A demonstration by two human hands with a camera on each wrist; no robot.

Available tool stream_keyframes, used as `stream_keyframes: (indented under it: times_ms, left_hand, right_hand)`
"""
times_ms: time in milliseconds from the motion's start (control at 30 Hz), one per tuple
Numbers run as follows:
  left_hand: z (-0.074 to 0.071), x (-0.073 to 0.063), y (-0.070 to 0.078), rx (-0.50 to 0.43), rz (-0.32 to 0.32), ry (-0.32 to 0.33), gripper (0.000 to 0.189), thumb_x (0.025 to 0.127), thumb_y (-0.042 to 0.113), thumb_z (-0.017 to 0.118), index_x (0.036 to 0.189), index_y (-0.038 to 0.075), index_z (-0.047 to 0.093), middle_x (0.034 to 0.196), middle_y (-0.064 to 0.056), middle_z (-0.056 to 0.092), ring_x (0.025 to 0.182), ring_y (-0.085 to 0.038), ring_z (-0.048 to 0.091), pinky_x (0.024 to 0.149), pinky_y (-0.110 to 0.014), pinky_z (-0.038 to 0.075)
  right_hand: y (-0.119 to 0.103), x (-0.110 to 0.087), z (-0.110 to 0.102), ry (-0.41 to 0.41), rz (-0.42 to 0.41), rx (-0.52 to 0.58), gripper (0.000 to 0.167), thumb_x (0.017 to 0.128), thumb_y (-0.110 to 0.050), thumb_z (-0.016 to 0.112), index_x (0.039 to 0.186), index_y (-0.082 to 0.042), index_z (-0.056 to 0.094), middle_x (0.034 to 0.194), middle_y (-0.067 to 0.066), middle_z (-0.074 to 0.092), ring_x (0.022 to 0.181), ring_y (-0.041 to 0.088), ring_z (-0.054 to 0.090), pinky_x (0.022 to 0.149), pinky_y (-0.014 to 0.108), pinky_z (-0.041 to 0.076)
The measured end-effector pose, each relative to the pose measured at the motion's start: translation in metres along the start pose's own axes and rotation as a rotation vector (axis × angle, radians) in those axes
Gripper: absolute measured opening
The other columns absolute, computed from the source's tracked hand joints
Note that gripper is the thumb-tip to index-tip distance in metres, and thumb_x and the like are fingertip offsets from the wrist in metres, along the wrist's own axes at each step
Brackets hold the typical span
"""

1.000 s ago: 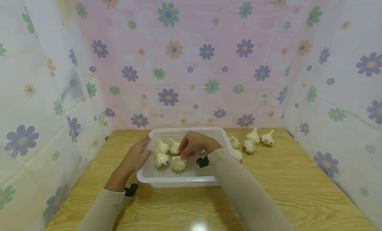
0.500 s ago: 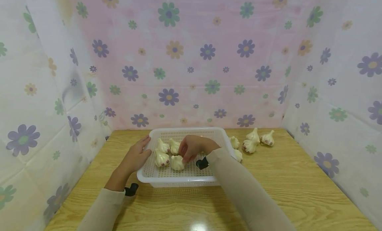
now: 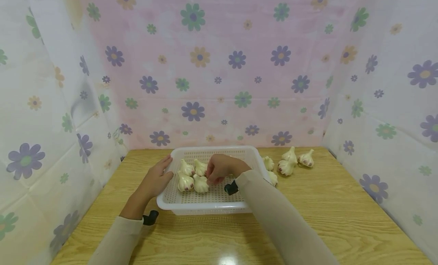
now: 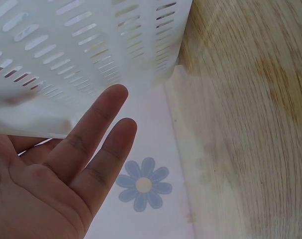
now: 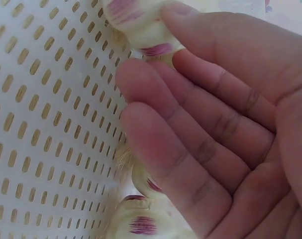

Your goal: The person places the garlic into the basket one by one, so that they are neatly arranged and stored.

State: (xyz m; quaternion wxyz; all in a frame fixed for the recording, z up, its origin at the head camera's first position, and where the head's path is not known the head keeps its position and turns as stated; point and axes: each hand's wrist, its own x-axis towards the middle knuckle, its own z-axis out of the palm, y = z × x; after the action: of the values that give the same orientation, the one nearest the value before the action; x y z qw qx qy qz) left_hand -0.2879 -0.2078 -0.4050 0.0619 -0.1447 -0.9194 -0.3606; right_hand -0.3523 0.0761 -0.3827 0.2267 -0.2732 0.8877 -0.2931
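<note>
A white plastic basket (image 3: 213, 206) with slotted walls stands on the wooden table. My left hand (image 3: 157, 180) rests along its left rim, thumb near the rim. In the left wrist view two straight fingers (image 4: 98, 124) extend beside the slotted wall. Inside the basket, my right hand (image 3: 224, 169) reaches down, its fingertips at the right side of a garlic bulb (image 3: 201, 184). The right wrist view shows the thumb touching a purple-streaked garlic bulb (image 5: 141, 25), the other fingers loosely bent. Other garlic bulbs (image 3: 185, 181) sit close together at the basket's left.
Several more garlic bulbs (image 3: 286, 167) lie on the table (image 3: 328, 204) right of the basket, some close against its wall. Flowered cloth (image 3: 219, 86) encloses the back and both sides. Black wrist mounts (image 3: 150, 218) stick out from both sleeves.
The front garlic bulb has shifted left and slightly back, against its neighbours, its stem end now turned up. My right hand has moved from above it to its right side. The left hand stays put.
</note>
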Motion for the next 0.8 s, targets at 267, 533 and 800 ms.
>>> stream_keyframes:
  times_ms: [267, 533, 800]
  left_hand:
    - [0.000, 0.000, 0.000, 0.003, 0.003, 0.001, 0.064, 0.099, 0.017, 0.048, 0.159, -0.003, 0.034, 0.171, -0.013, 0.025, 0.155, -0.044, 0.025, 0.122, -0.061, 0.027]
    - [0.001, 0.001, -0.002, -0.004, -0.001, -0.002, 0.064, 0.099, 0.017, 0.049, 0.159, -0.003, 0.035, 0.171, -0.012, 0.024, 0.156, -0.044, 0.025, 0.123, -0.061, 0.027]
    - [0.001, 0.001, -0.003, 0.003, 0.006, 0.007, 0.064, 0.099, 0.017, 0.049, 0.159, -0.003, 0.035, 0.171, -0.013, 0.025, 0.155, -0.044, 0.026, 0.123, -0.061, 0.027]
  right_hand:
    - [0.003, 0.000, -0.001, 0.013, 0.012, 0.019, 0.008, 0.086, -0.020, 0.084, 0.086, -0.013, 0.080, 0.083, 0.009, 0.078, 0.081, 0.034, 0.077, 0.076, 0.046, 0.064]
    - [0.002, -0.003, -0.009, 0.017, 0.004, 0.086, 0.016, 0.085, -0.017, 0.084, 0.100, -0.011, 0.079, 0.087, 0.005, 0.078, 0.085, 0.030, 0.077, 0.082, 0.049, 0.063]
    - [-0.002, -0.014, -0.024, 0.007, -0.088, 0.093, 0.036, 0.086, -0.021, 0.085, 0.117, -0.005, 0.076, 0.094, 0.000, 0.079, 0.093, 0.036, 0.076, 0.086, 0.057, 0.060]
